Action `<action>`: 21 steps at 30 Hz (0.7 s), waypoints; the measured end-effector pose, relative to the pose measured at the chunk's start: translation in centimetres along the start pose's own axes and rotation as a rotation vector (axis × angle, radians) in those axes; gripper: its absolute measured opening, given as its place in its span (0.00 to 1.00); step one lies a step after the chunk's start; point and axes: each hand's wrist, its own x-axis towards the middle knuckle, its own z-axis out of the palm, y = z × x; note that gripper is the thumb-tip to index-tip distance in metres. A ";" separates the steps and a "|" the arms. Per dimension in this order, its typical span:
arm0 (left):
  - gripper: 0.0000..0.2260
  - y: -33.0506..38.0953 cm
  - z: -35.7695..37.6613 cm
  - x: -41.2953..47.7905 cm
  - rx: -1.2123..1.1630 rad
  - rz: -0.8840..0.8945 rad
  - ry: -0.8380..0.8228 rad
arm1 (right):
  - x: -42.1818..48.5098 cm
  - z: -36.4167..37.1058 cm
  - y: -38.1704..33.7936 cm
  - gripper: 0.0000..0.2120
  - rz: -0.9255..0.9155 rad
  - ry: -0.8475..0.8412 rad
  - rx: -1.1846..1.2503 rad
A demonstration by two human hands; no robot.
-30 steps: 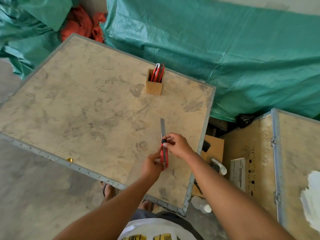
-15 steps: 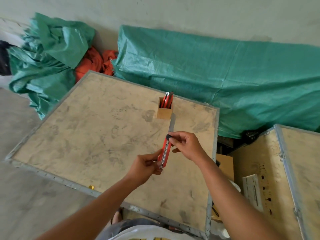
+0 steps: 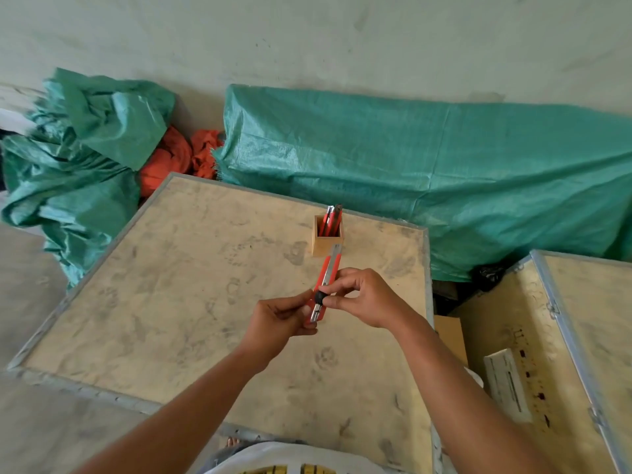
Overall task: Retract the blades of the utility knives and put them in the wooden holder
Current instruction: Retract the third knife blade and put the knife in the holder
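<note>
I hold a red utility knife (image 3: 327,276) above the plywood table (image 3: 178,289), its tip pointing away toward the wooden holder (image 3: 326,243). My left hand (image 3: 281,321) pinches the knife's rear end. My right hand (image 3: 364,297) grips the middle, with thumb and finger on the black slider knob. Only a short bit of blade shows at the tip. The small square holder stands near the table's far edge with several red knives (image 3: 332,220) upright in it.
Green tarpaulin (image 3: 444,186) covers bulky things behind the table, with orange cloth (image 3: 178,159) beside it. A wooden crate with metal edging (image 3: 564,354) stands to the right, a white box (image 3: 506,384) lying on it. Concrete floor lies to the left.
The long blade that stuck out of the knife has slid back into the red body. The black slider moved toward the rear end. The view has tilted up and the knife was raised.
</note>
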 end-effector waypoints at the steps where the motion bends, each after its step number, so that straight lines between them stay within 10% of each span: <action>1: 0.13 0.2 0.0 0.2 -0.009 0.006 -0.002 | 0.1 -0.1 -0.2 0.11 0.001 -0.002 0.000; 21: 0.17 2.8 1.2 2.5 -0.121 0.074 -0.066 | 0.9 -0.6 -0.9 0.10 -0.056 0.158 0.001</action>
